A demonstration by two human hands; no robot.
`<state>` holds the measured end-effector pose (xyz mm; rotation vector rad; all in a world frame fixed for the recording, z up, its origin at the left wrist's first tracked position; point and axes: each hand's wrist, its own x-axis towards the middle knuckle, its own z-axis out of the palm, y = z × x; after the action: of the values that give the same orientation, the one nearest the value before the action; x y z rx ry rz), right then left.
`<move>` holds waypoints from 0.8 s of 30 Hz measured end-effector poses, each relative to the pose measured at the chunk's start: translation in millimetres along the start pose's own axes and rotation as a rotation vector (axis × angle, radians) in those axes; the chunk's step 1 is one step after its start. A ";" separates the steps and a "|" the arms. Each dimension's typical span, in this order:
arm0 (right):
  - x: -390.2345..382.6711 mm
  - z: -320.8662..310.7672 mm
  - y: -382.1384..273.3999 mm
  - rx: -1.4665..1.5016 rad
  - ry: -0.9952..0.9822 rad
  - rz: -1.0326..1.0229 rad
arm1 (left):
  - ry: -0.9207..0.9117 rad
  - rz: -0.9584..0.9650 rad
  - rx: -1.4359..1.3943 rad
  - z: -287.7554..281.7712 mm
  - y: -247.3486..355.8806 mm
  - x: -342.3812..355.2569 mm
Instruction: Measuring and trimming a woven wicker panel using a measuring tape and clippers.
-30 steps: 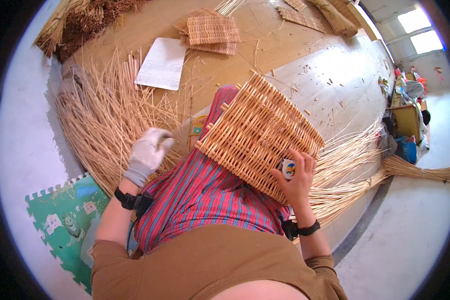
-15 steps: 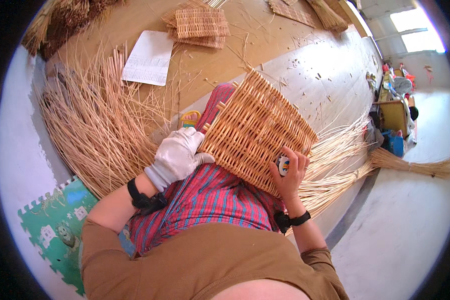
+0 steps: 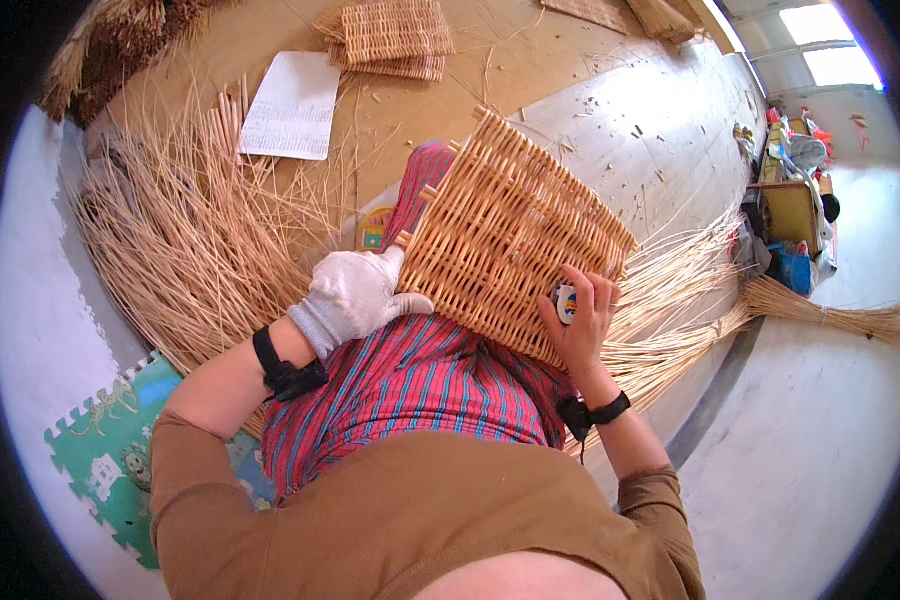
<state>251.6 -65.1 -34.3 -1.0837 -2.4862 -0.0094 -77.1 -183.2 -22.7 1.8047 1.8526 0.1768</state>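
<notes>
A woven wicker panel (image 3: 515, 235) lies tilted across my lap, with short rod ends sticking out along its left edge. My left hand (image 3: 360, 288), in a white glove, grips the panel's lower left edge, thumb on top; its other fingers are partly hidden. My right hand (image 3: 585, 325) is bare and rests against the panel's lower right part. Between its thumb and fingers sits a small white rounded case with a coloured label, seemingly a tape measure (image 3: 567, 304). No drawn-out tape can be made out.
Loose willow rods (image 3: 185, 240) spread on the left, and another bundle (image 3: 670, 320) lies on the right. A printed sheet (image 3: 290, 105) and stacked woven panels (image 3: 395, 32) lie ahead. A green foam mat (image 3: 105, 470) is at lower left. Cluttered shelving (image 3: 795, 205) stands far right.
The panel's far corner has shifted slightly up and left. My left hand has turned a little at the panel's edge. My right hand keeps about the same place on the panel.
</notes>
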 end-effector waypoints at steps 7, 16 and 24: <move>3.3 -12.4 -4.1 0.206 -0.023 0.016 | 0.068 -0.058 0.155 -16.9 16.7 -17.4; 33.9 -95.2 -66.4 0.559 -0.262 0.112 | 0.095 0.356 -0.683 -48.5 97.6 -8.4; 12.7 -112.0 8.2 0.427 -0.220 0.598 | -0.082 0.094 -1.150 -66.3 88.9 39.3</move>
<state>292.2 -69.9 71.1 -1.6340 -2.0872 0.8106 -27.1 -119.2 62.4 1.0295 1.1523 0.9552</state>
